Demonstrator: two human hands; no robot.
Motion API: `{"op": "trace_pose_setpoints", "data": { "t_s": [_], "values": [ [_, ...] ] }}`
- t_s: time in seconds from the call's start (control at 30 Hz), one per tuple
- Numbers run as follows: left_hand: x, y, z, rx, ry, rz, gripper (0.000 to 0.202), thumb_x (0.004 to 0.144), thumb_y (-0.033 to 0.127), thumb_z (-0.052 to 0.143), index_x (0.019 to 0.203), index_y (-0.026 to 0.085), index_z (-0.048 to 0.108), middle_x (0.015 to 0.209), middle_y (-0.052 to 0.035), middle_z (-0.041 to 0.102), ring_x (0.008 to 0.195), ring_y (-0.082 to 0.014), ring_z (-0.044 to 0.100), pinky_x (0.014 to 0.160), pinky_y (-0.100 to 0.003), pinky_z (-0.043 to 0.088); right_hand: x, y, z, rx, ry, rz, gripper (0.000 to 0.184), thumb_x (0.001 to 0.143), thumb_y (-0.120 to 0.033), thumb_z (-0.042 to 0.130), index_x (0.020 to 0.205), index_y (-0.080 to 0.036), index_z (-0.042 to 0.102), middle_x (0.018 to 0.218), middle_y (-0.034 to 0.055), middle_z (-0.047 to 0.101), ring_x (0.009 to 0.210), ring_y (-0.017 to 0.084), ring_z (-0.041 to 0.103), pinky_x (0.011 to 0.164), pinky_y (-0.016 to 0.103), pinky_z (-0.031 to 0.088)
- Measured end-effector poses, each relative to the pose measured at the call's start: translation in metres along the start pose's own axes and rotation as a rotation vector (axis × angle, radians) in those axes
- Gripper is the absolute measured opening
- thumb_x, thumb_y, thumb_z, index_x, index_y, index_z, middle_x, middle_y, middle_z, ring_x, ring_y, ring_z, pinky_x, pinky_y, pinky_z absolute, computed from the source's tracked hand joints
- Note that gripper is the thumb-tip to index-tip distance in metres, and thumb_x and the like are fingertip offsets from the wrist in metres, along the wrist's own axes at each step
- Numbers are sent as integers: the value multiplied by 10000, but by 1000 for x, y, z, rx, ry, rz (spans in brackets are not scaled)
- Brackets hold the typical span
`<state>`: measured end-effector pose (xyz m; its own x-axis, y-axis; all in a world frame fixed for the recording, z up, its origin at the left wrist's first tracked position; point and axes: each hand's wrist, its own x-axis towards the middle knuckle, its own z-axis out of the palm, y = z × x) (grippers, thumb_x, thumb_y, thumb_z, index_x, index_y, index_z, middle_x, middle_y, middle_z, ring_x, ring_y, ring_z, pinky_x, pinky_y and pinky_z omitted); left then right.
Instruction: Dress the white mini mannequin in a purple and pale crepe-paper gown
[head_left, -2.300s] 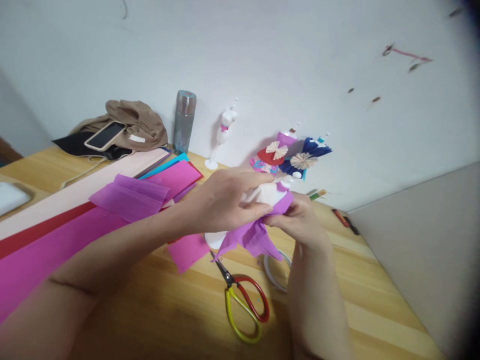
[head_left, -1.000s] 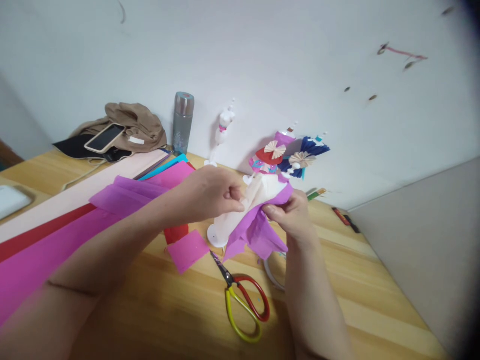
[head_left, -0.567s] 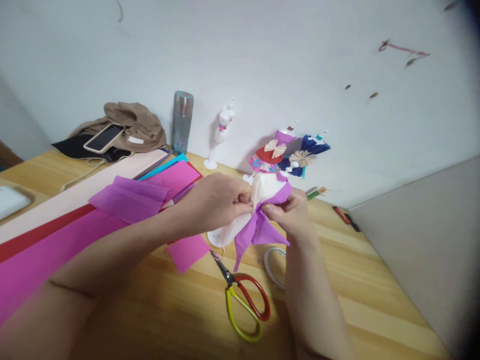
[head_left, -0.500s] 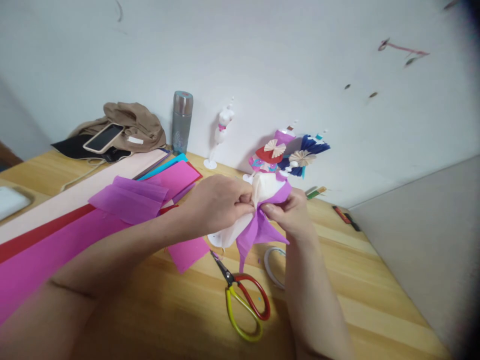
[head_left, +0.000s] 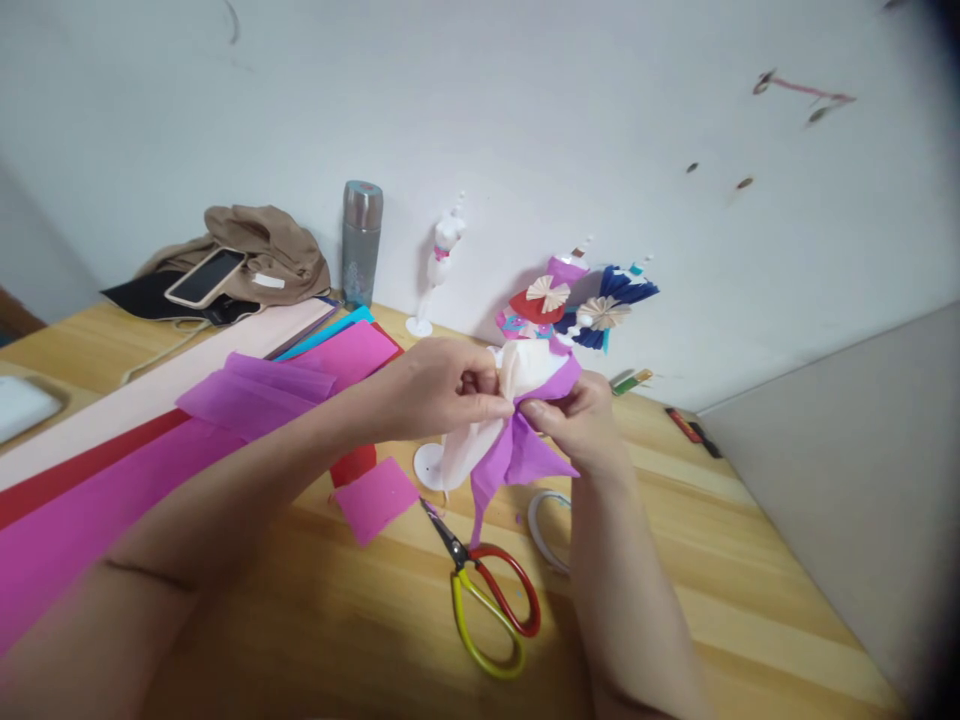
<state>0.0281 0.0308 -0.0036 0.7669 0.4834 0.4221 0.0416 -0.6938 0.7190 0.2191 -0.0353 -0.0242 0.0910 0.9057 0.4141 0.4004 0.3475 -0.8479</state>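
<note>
Both hands are on a small white dress-form figure (head_left: 574,328), tilted over the table with its round base (head_left: 428,467) toward the lower left. Cream paper (head_left: 526,366) and purple paper (head_left: 525,456) are wrapped about it, gathered to a point at the middle. My left hand (head_left: 439,388) is closed, thumb and fingertips pinching the cream paper near that gather. From the right, my right hand (head_left: 574,415) grips the purple paper, its thumb pressed beside the gather. The hands and paper hide most of the figure's body.
Scissors (head_left: 484,610) with red and yellow handles lie below the hands, beside a roll of tape (head_left: 547,530) and a pink paper piece (head_left: 377,500). Coloured sheets (head_left: 97,510) spread leftward. Dressed figures (head_left: 544,300), a bare form (head_left: 446,250) and a flask (head_left: 362,245) stand by the wall.
My left hand has shifted slightly up, its thumb now straighter along the gather. More of the figure's base and of a red paper piece shows beneath it. The right hand hardly moves.
</note>
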Motion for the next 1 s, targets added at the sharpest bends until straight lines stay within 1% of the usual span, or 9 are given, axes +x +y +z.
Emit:
{"op": "trace_pose_setpoints", "data": {
  "t_s": [0.07, 0.17, 0.23, 0.3, 0.37, 0.43, 0.6, 0.83, 1.0],
  "values": [
    [0, -2, 0, -12, -8, 12, 190, 795, 254, 624, 649, 136, 592, 620, 29, 562, 598, -81, 475, 563, -201, 346, 0, -1, 0, 3, -9, 5, 264, 593, -379, 770, 601, -221, 559, 477, -42, 521, 411, 97, 453, 394, 228, 427],
    [0, 1, -1, 11, 15, 9, 230, 796, 260, 613, 613, 135, 549, 589, 39, 514, 582, -77, 451, 542, -200, 321, 0, -2, 0, 16, -21, 6, 262, 599, -383, 782, 594, -233, 567, 474, -38, 525, 405, 102, 453, 383, 232, 422],
    [0, 4, -2, 49, 16, 1, 241, 795, 218, 592, 583, 134, 513, 565, 44, 477, 567, -74, 432, 529, -203, 301, 0, -3, -1, 23, -32, 20, 285, 595, -385, 788, 566, -235, 548, 454, -41, 509, 385, 98, 430, 360, 229, 403],
    [-1, 7, -3, 82, -13, 2, 238, 795, 160, 558, 566, 132, 499, 550, 47, 457, 555, -70, 421, 523, -207, 289, 0, -3, -2, 28, -41, 38, 310, 584, -396, 799, 554, -231, 538, 449, -40, 513, 380, 96, 426, 348, 226, 395],
    [-1, 10, -5, 97, -48, 1, 213, 785, 112, 543, 573, 125, 521, 550, 46, 471, 553, -69, 426, 526, -209, 288, 0, -2, -2, 39, -47, 39, 318, 575, -402, 805, 557, -222, 545, 452, -40, 523, 383, 93, 436, 352, 221, 404],
    [-1, 11, -5, 84, -52, -18, 176, 773, 102, 565, 598, 120, 561, 564, 43, 504, 564, -72, 441, 535, -209, 295, 0, -1, -3, 47, -46, 19, 305, 576, -386, 803, 560, -213, 552, 456, -43, 528, 384, 87, 445, 362, 215, 418],
    [-1, 12, -1, 61, 19, -73, 121, 761, 132, 617, 642, 122, 604, 608, 34, 564, 590, -79, 465, 554, -207, 308, 0, -1, -2, 27, -54, -17, 253, 615, -352, 773, 579, -206, 569, 452, -45, 528, 359, 84, 440, 326, 200, 389],
    [-3, 14, 0, 202, 75, -26, 174, 737, 117, 619, 590, 135, 527, 563, 46, 517, 547, -71, 430, 537, -219, 269, 1, -2, -1, 18, -73, -33, 354, 616, -427, 777, 537, -206, 513, 430, -57, 481, 352, 71, 414, 324, 191, 380],
    [-2, 12, -2, 129, 13, 20, 189, 770, 219, 654, 627, 134, 565, 602, 32, 570, 571, -75, 464, 546, -216, 296, -1, -3, -2, 24, -85, -21, 320, 627, -417, 777, 555, -204, 549, 434, -49, 520, 341, 77, 436, 312, 189, 377]
  ]
}}
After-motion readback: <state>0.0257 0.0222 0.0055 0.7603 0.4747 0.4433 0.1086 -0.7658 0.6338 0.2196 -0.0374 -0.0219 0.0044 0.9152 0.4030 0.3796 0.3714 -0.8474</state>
